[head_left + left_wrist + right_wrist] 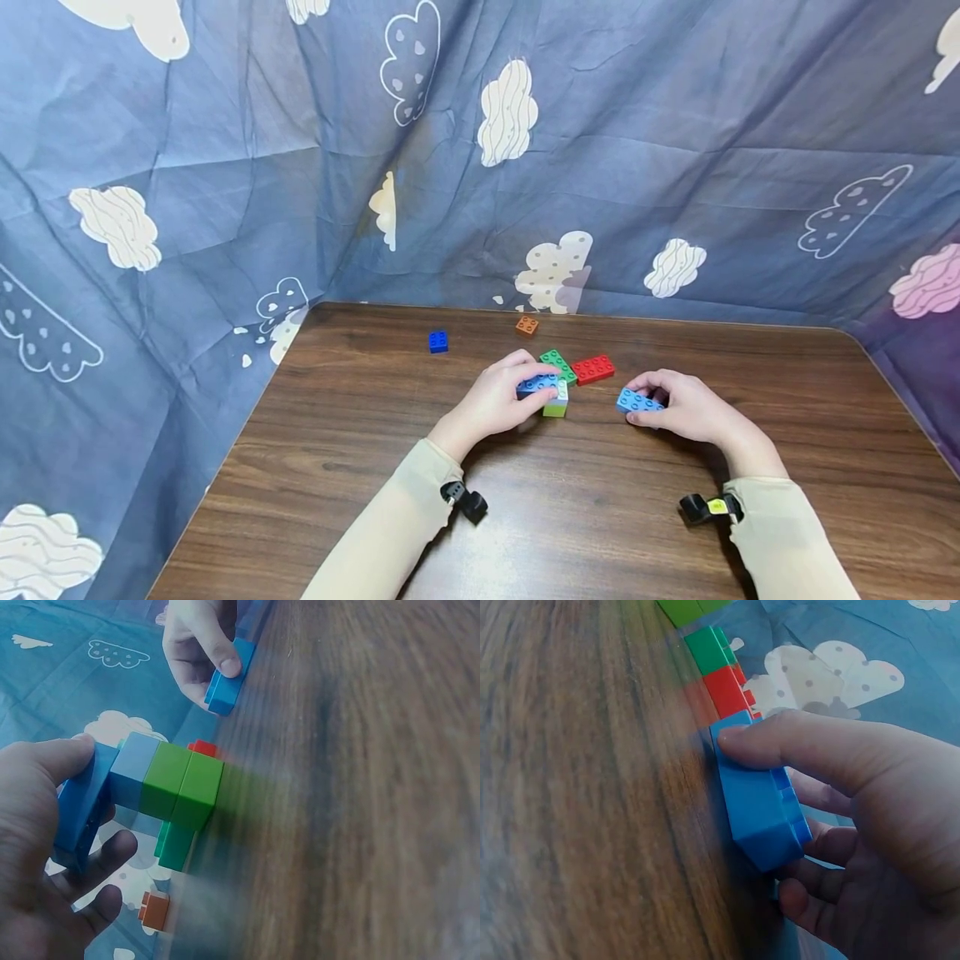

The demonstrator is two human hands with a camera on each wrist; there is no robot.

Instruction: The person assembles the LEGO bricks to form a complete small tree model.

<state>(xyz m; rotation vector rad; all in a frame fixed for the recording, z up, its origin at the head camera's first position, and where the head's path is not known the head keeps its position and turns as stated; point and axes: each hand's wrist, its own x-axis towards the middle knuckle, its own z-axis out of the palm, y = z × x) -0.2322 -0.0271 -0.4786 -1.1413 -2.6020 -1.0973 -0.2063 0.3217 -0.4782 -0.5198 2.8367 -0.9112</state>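
Observation:
My left hand (495, 398) grips a dark blue toy brick (86, 799) between thumb and fingers. That brick sits at the top of a small stack and sticks out to the left. Below it in the stack are a pale blue brick (135, 772) and two lime green bricks (181, 784); whether the top one is pressed fully on, I cannot tell. To the right, my right hand (688, 407) pinches a light blue eight-stud brick (757, 799), thumb on its near side, studs up, at or just above the table.
Just behind the stack lies a green brick (557, 363), with a red brick (593, 368) at its right. Farther back are an orange brick (527, 326) and a small blue brick (438, 342). A patterned cloth (450, 200) hangs behind the wooden table (585, 508).

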